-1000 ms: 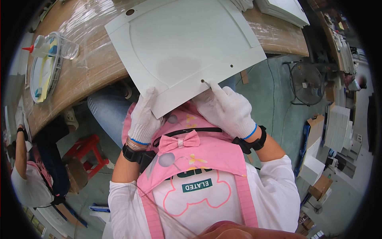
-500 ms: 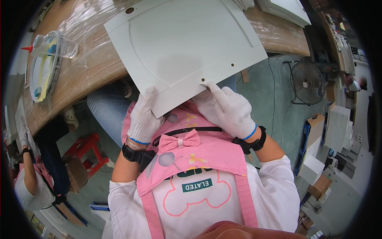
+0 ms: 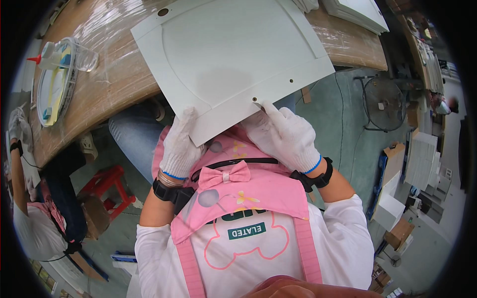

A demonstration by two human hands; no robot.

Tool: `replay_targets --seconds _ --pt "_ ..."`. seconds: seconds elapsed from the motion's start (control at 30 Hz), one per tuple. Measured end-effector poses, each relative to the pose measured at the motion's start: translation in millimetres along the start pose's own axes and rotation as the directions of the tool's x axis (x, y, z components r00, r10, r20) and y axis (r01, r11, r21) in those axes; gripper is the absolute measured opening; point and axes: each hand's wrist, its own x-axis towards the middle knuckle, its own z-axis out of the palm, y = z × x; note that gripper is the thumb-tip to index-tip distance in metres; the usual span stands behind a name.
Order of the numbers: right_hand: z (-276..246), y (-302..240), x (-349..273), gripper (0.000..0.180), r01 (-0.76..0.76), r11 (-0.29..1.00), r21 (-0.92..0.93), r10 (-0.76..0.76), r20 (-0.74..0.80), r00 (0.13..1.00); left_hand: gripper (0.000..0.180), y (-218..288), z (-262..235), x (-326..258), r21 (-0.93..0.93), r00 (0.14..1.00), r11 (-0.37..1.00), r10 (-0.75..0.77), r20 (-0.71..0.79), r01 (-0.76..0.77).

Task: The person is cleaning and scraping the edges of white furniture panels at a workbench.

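A white panel (image 3: 228,54), shaped like a cabinet door with a recessed middle, lies tilted across the table edge and over my lap. Small round holes run along its near right side, and a larger one sits at its far left corner. My left hand (image 3: 180,144), in a white knit glove, grips the near left corner, thumb on top and fingers underneath. On the near edge, by one of the small holes, my right hand (image 3: 283,131) is closed, also gloved. A small dark tip shows at its index finger; I cannot make out what it is. Its other fingers are partly hidden.
On the plastic-wrapped table (image 3: 119,59), a tray (image 3: 45,94) holds a clear bottle with a red tip (image 3: 47,59) and blue pieces. White panels (image 3: 355,15) are stacked far right. A floor fan (image 3: 383,103) stands right; a red stool (image 3: 112,186) and a co-worker (image 3: 37,228) are left.
My hands and the panel have barely moved. At the left, the co-worker's arm has shifted up and outward along the table edge.
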Motion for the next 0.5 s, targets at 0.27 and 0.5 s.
replay_targets --seconds 0.27,0.5 --pt "-4.2 -3.9 2.8 0.049 0.037 0.999 0.012 -0.037 -0.030 0.999 0.039 0.2 0.0 -0.8 -0.006 1.000 1.000 0.004 -0.012 -0.005" --pt "-1.8 -5.7 3.2 0.046 0.007 1.000 0.003 -0.007 -0.006 1.000 0.039 0.6 4.2 -1.4 0.003 0.999 1.000 0.005 -0.034 -0.005"
